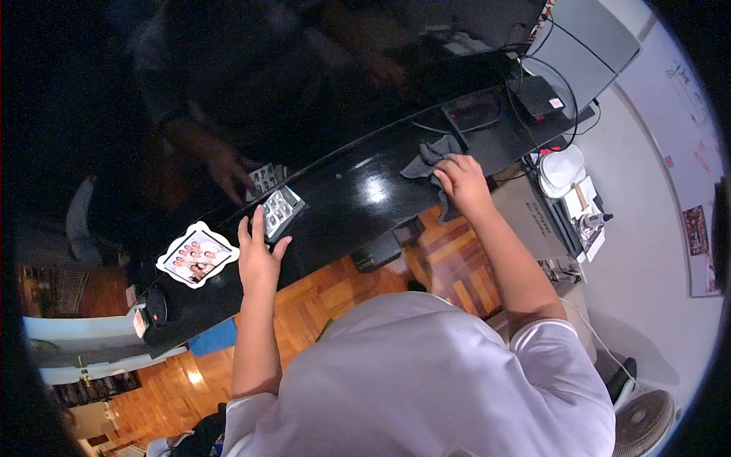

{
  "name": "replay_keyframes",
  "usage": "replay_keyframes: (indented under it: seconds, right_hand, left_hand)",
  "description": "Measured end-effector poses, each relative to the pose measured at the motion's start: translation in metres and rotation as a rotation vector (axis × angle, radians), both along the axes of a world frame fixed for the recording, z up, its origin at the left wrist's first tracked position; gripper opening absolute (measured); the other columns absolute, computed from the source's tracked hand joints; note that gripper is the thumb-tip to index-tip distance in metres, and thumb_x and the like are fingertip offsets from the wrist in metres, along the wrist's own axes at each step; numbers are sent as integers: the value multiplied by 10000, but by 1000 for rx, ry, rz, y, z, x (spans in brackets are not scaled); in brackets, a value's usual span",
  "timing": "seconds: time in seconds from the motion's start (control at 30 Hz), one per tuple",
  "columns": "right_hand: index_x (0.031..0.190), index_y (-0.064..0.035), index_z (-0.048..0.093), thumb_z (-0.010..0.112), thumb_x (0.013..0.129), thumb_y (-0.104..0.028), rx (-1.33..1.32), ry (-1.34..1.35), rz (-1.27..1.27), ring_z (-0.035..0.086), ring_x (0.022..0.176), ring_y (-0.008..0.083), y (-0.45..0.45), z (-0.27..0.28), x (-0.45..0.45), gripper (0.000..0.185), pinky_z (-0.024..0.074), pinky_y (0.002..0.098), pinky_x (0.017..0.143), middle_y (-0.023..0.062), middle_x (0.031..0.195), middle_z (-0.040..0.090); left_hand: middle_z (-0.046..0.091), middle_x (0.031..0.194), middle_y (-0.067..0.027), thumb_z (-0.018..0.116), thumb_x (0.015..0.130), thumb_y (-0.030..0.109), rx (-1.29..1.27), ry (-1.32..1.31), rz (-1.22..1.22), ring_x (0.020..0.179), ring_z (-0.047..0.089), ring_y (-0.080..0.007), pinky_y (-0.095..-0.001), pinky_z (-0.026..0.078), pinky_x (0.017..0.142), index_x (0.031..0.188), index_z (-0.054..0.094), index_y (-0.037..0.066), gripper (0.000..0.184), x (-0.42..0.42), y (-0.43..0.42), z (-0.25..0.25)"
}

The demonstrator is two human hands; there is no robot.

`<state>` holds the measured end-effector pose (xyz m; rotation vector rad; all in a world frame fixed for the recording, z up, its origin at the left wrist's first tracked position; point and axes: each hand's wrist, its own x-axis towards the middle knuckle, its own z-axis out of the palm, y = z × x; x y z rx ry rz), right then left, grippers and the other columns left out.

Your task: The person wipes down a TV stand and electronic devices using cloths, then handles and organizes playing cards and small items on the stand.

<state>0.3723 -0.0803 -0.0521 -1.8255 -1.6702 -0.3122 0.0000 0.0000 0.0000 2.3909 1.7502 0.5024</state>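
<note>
A long, glossy black shelf (335, 206) runs below a large dark screen (228, 84). My left hand (259, 255) is at a small stand of pictures (280, 212), with its fingers apart and the fingertips at the stand's near left edge; whether they press on it is unclear. Left of that hand lies a white wavy-edged photo frame (198, 254). My right hand (462, 183) has its fingers bent over a dark grey cloth (426, 164), bunched on the shelf near its front edge, with one end hanging over.
At the shelf's right end sits a black box (539, 97) with cables. A cardboard box (525, 209) and white lids (562, 169) are beyond my right arm. A round black device (156, 306) stands at the left end. A fan (643, 423) is at the lower right.
</note>
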Motion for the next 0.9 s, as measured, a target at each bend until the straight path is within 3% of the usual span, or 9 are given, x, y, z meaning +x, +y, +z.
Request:
replay_keyframes:
  seconds: [0.17, 0.4, 0.5, 0.63, 0.67, 0.7, 0.77, 0.83, 0.9]
  right_hand:
    - [830, -103, 609, 611, 790, -288, -15, -12, 96, 533, 749, 286, 3, 0, -9, 190, 436, 384, 697, 76, 770, 566]
    - [795, -75, 612, 620, 799, -283, -36, 120, 188, 571, 711, 306, -27, 15, -23, 208, 466, 367, 664, 116, 732, 596]
    - [878, -39, 617, 558, 879, -260, -379, 764, 197, 585, 743, 170, -35, 39, -20, 229, 458, 284, 722, 90, 783, 621]
    - [1066, -80, 525, 512, 912, -249, -193, 1409, 328, 543, 851, 117, -2, 87, -26, 230, 441, 264, 749, -2, 913, 584]
    - [1135, -118, 482, 496, 918, -268, -209, 1671, 467, 537, 877, 116, 3, 105, -39, 264, 433, 251, 764, 30, 965, 573]
    - [1135, -118, 482, 496, 918, -268, -229, 1674, 491, 537, 877, 116, 12, 103, -45, 264, 433, 251, 764, 30, 965, 573]
    - [1174, -138, 468, 496, 914, -293, -384, 1610, 389, 525, 951, 139, 35, 91, -50, 304, 436, 282, 800, 68, 1021, 566]
    - [1259, -182, 433, 521, 879, -338, -268, 591, 149, 467, 1140, 301, 60, 39, -38, 420, 383, 385, 926, 179, 1235, 486]
    - [1258, -198, 455, 572, 832, -351, -147, 229, 252, 401, 1199, 351, 56, 48, -58, 468, 340, 402, 970, 176, 1296, 436]
  left_hand:
    - [378, 1276, -188, 728, 715, 230, 95, -15, -18, 1003, 532, -387, -399, 483, 800, 1323, 362, 194, 710, -1, -11, 12]
    - [422, 1194, -181, 724, 728, 228, 173, -212, -116, 936, 535, -343, -390, 463, 778, 1220, 482, 102, 563, 13, -32, 17]
    - [452, 1156, -176, 695, 758, 225, 247, -288, -171, 923, 537, -327, -380, 457, 794, 1200, 497, 96, 501, 9, -26, 17]
    - [512, 944, -122, 634, 815, 184, 26, -494, -70, 833, 532, -228, -318, 449, 758, 1172, 513, 80, 391, -4, -11, 9]
    - [497, 819, -20, 564, 878, 166, -15, -599, -24, 634, 488, -88, -209, 409, 514, 1159, 513, 92, 295, -14, -2, -13]
    - [483, 766, 14, 516, 911, 204, -389, -1018, 98, 559, 445, -50, -169, 340, 423, 1117, 531, 101, 231, -3, -13, 11]
    - [499, 761, 3, 510, 918, 229, -537, -1277, 151, 595, 466, -66, -184, 377, 456, 1033, 556, 68, 203, -5, -16, 21]
    - [490, 725, -6, 464, 937, 271, -610, -1516, 146, 607, 485, -90, -209, 400, 481, 1037, 540, 56, 248, -9, -15, 19]
    - [491, 726, -9, 451, 940, 292, -702, -1612, 249, 610, 489, -99, -214, 404, 490, 1050, 531, 59, 270, -13, -16, 23]
